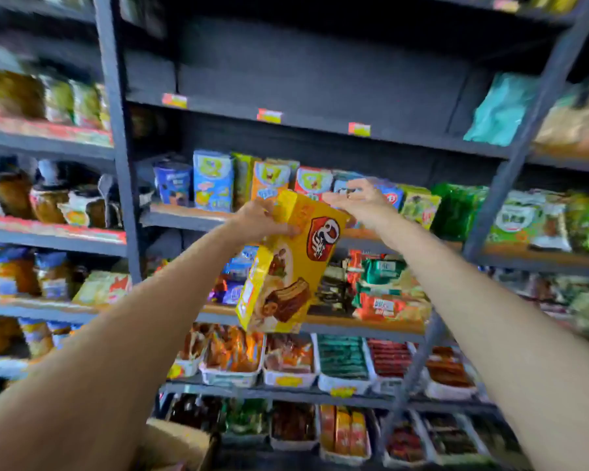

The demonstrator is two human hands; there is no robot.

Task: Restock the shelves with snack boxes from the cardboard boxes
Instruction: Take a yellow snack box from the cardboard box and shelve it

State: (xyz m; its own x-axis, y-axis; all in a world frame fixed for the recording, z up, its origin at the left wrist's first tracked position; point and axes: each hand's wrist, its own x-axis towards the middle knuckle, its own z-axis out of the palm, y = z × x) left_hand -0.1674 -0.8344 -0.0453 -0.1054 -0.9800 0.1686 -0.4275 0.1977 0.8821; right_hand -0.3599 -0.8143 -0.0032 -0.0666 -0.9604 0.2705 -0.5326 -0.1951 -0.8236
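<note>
Snack box [291, 263] gripped by left hand [259, 220], cardboard box [174, 443] below.

1. Light is even and fairly bright on my forearms and on the yellow box [291, 263].
2. The upper shelf bay [320, 73] sits dark, in shadow.
3. Motion blur smears the packets at the left edge and top corners.
4. Wide-angle bending tilts the shelf posts [116, 137] outward.
</note>
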